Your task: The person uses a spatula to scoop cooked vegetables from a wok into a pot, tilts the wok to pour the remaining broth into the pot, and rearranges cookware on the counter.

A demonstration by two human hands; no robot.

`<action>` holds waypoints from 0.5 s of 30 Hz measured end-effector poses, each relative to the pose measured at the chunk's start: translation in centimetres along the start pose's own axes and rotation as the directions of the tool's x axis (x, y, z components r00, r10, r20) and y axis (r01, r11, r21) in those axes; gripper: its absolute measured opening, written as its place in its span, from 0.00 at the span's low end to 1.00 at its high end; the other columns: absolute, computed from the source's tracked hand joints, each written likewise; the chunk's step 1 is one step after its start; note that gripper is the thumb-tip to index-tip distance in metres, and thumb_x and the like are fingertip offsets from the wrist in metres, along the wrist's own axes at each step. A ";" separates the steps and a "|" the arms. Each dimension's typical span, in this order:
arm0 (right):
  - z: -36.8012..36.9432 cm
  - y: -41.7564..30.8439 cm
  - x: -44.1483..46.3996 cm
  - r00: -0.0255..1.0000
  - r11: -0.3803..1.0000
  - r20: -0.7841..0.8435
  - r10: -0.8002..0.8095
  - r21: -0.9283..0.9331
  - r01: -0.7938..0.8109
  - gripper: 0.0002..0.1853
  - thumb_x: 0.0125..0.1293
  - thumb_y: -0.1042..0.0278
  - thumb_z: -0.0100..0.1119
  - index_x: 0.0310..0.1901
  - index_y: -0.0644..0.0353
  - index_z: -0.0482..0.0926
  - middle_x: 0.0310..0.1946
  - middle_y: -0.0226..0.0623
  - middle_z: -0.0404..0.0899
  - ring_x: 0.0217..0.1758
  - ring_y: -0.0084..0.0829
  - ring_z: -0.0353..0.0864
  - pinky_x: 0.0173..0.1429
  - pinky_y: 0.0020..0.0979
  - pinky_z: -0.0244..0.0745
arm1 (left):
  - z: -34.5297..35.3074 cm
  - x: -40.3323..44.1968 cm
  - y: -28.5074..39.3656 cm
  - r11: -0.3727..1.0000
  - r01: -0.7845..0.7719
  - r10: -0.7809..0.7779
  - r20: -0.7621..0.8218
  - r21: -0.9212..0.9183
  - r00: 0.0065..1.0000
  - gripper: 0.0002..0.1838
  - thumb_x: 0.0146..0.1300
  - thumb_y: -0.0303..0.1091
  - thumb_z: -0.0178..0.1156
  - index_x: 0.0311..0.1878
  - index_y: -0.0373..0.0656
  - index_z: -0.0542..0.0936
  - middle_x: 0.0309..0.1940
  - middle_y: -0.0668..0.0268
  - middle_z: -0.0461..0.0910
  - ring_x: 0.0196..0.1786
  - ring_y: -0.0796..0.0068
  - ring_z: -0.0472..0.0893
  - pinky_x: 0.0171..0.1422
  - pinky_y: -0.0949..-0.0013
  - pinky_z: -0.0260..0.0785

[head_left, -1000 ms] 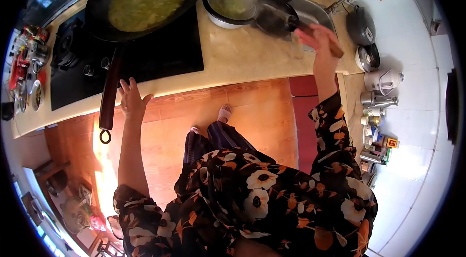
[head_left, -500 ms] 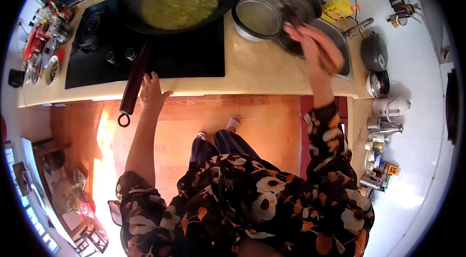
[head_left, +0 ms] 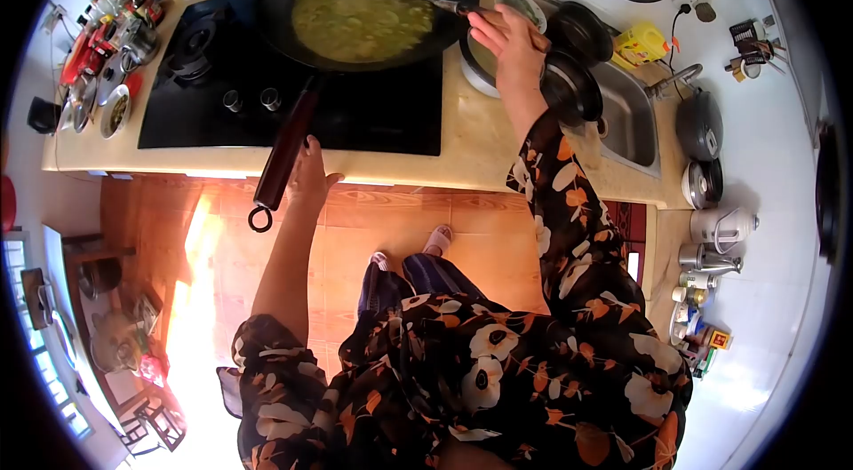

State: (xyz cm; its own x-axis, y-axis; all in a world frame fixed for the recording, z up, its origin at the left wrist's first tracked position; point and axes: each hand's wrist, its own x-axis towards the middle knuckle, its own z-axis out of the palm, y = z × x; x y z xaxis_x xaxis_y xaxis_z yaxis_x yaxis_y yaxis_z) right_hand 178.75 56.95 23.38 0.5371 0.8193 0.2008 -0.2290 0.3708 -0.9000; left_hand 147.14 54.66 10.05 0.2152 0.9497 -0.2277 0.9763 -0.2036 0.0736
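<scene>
Counter [head_left: 480,137], left end: bottles [head_left: 124,3] stand crowded at the far corner. Right of these, the hob [head_left: 355,115] is set into the counter; the wok [head_left: 283,8] covers its far right corner, with yellow-green food [head_left: 355,17] inside. The wok's handle [head_left: 286,150] points nearward and overhangs the counter's near edge.

Left hand [head_left: 307,177]: beside the handle, thumb apart from the fingers, not wrapped round it. Whether any finger touches it cannot be told.

Right hand [head_left: 513,43]: clamped on a utensil [head_left: 450,7], some fingers extended along the grip; its head is at the food, partly obscured.

Beneath that hand, a pot [head_left: 477,75], partly hidden, sits beside the wok. Further right, the sink [head_left: 635,123] lies at the counter's right end.

Judgement: the utensil is best worked low and level, wrist clear of the wok's rim; a firm left hold on the handle would check rocking.
</scene>
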 end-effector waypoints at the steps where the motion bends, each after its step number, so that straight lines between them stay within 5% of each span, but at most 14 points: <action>1: -0.2 -0.1 0.1 0.993 0.990 -0.078 0.090 0.113 -0.080 0.15 0.62 0.66 0.59 0.44 0.72 0.75 0.42 0.50 0.79 0.42 0.45 0.84 0.43 0.34 0.82 | 0.1 0.0 0.0 1.000 0.005 -0.005 -0.001 -0.002 1.000 0.50 0.45 0.51 0.72 0.68 0.44 0.57 0.69 0.47 0.52 0.70 0.51 0.58 0.54 0.61 0.74; 15: -3.6 -7.0 -1.7 0.985 0.988 -0.082 0.153 0.035 -0.151 0.16 0.64 0.63 0.53 0.45 0.69 0.74 0.41 0.52 0.80 0.45 0.44 0.83 0.51 0.36 0.77 | 0.2 0.1 -0.3 0.999 -0.026 0.026 -0.023 0.034 0.999 0.50 0.45 0.52 0.71 0.68 0.43 0.57 0.68 0.46 0.53 0.69 0.50 0.59 0.54 0.63 0.75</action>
State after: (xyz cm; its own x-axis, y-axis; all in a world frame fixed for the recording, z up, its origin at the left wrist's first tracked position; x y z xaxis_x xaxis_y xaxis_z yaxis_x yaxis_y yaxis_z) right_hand 182.34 51.38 27.92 0.5601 0.8279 0.0286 -0.3354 0.2582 -0.9060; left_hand 146.84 54.80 9.80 0.2403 0.9492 -0.2030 0.9707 -0.2357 0.0465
